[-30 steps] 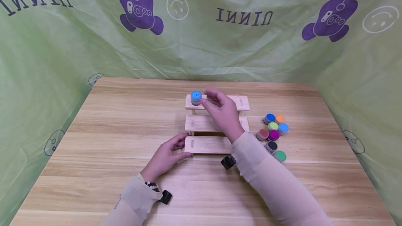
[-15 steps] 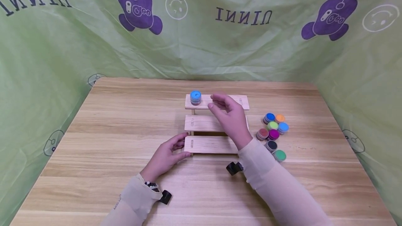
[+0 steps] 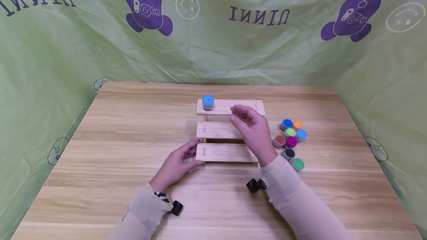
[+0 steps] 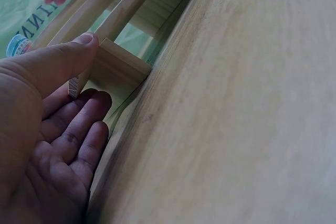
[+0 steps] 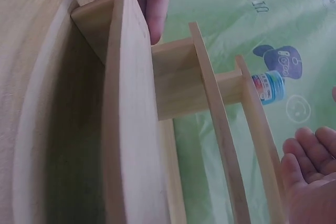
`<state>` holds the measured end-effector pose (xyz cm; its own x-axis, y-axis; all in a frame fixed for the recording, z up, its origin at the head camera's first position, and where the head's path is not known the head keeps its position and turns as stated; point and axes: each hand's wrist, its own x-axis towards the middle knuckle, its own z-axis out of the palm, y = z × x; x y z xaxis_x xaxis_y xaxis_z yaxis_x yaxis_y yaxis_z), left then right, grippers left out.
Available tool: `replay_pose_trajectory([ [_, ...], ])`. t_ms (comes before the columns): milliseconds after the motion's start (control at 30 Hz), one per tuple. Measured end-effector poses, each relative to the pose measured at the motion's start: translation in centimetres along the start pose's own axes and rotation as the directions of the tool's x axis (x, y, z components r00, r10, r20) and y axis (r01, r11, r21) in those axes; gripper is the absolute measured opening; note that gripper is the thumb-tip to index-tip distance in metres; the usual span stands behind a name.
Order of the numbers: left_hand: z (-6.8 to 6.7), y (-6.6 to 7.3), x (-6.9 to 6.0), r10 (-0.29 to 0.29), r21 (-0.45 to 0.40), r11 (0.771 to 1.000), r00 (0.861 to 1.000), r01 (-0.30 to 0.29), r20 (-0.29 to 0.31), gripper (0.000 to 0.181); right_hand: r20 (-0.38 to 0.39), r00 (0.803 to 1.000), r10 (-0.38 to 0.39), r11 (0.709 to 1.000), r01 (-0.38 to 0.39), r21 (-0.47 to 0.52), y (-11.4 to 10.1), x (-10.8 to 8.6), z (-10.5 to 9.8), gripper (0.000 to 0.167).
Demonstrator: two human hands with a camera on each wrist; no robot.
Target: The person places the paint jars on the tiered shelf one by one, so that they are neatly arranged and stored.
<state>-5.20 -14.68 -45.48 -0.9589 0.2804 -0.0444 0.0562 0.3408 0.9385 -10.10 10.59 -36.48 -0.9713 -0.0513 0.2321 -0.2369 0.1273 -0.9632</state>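
A three-step wooden display stand [image 3: 230, 152] stands on the table. On the left of its top step sits a small jar with a light-blue lid [image 3: 208, 103], also visible in the right wrist view as a blue-lidded jar [image 5: 269, 87]. My left hand [image 3: 176, 166] holds the left end of the lowest step; in the left wrist view the thumb [image 4: 79, 51] lies on its edge and the fingers reach around the other side. My right hand [image 3: 253, 132], its fingers loosely bent with nothing between them, hovers over the stand's right side, apart from the jar.
Right of the stand lies a cluster of several small jars, among them a dark-blue one [image 3: 286, 124], an orange one [image 3: 297, 124], a purple one [image 3: 291, 142], a black one [image 3: 288, 154] and a green one [image 3: 297, 164]. A green printed curtain [image 3: 207, 55] surrounds the wooden table [image 3: 116, 121].
My right hand has moved away from the light-blue-lidded jar, rightward and toward me. The jar stays on the top step, and my left hand keeps its place.
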Motion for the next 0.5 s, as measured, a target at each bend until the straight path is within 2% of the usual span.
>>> replay_pose_trajectory([
  [267, 0.0, 0.2, 0.0, -0.008, 0.011, 1.0, 1.0, 0.008, 0.007, 0.071, -0.024, 0.997, 0.073, 0.997, -0.072, 0.028, 0.0, -1.5, -1.4, 0.034],
  [500, 0.0, 0.0, 0.0, -0.006, 0.023, 1.0, 1.0, 0.006, -0.001, 0.072, -0.024, 0.995, 0.093, 0.994, -0.092, 0.052, 0.1, -2.3, -2.2, 0.036],
])
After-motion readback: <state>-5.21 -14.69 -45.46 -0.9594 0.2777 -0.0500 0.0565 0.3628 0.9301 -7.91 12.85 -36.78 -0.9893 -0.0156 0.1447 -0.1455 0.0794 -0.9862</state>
